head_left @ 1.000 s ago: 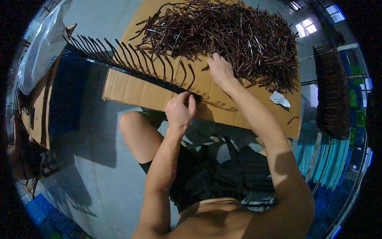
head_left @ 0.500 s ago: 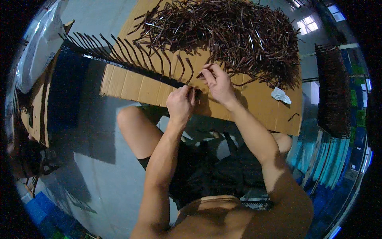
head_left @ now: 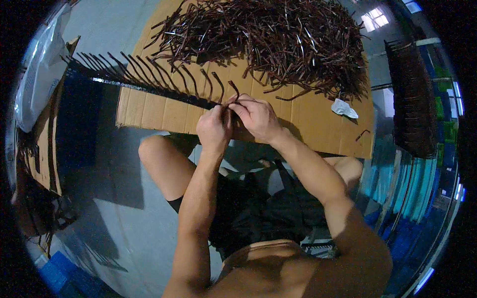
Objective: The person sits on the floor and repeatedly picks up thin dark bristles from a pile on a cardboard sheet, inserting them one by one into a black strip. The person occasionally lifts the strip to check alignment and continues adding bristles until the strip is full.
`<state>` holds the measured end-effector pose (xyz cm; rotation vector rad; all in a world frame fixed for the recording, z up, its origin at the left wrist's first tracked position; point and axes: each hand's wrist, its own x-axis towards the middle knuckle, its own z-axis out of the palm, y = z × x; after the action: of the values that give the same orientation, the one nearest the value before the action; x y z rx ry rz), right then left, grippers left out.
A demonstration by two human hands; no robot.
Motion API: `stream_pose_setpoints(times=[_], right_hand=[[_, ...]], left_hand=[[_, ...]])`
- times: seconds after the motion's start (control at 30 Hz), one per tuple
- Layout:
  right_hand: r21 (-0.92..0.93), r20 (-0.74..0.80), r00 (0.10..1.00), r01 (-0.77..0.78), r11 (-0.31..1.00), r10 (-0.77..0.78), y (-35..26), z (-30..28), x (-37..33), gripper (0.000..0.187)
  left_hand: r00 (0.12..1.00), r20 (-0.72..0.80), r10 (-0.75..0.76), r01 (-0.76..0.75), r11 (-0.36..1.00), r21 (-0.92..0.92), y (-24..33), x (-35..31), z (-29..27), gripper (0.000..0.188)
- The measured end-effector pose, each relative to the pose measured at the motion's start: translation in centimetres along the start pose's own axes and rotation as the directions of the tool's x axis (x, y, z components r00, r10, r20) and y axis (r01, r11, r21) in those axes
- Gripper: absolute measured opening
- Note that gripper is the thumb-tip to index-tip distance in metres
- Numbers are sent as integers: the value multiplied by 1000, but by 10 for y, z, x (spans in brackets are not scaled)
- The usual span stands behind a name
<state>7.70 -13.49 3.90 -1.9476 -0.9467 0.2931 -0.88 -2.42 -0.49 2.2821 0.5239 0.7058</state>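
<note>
A long, narrow dark bar (head_left: 199, 102) runs from the far left toward me, with a row of curved brown rods (head_left: 191, 81) standing up along it. My left hand (head_left: 213, 131) is closed around its near end. Right beside it, my right hand (head_left: 258, 120) pinches another curved brown rod (head_left: 234, 90) whose upper part sticks up above the fingers. The rod's lower end and its meeting with the bar are hidden by my fingers. Beyond my hands lies a big heap of loose brown rods (head_left: 293, 44) on a cardboard sheet (head_left: 159, 109).
A crumpled white paper (head_left: 344, 108) and a single bent rod (head_left: 362, 134) lie at the cardboard's right. Farther right hangs a dense row of dark rods (head_left: 412, 94) above teal stacked material (head_left: 405, 191). At left are a clear plastic bag (head_left: 39, 79) and upright cardboard (head_left: 48, 149).
My right hand has come left and nearer, from the edge of the heap to my left hand, bringing a rod to the bar's end. My left hand still grips the bar.
</note>
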Motion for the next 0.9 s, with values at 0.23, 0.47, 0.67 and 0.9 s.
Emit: stream_pose_setpoints(times=[0.23, 0.47, 0.67, 0.9], right_hand=[[-695, -157, 988, -108, 711, -4, 72, -92, 14, 25], [-565, -154, 975, 47, 824, -161, 79, -87, 9, 14], [348, -176, 959, -149, 926, 221, 12, -20, -20, 14], [332, -294, 944, -46, 942, 150, 9, 4, -22, 15]], left_hand=[[995, 76, -58, 57, 998, 21, 20, -7, -12, 19], [995, 88, 39, -44, 997, 62, 16, -7, 1, 15], [997, 31, 73, -71, 997, -42, 10, -8, 6, 14], [997, 37, 66, -65, 997, -46, 17, -5, 5, 14]])
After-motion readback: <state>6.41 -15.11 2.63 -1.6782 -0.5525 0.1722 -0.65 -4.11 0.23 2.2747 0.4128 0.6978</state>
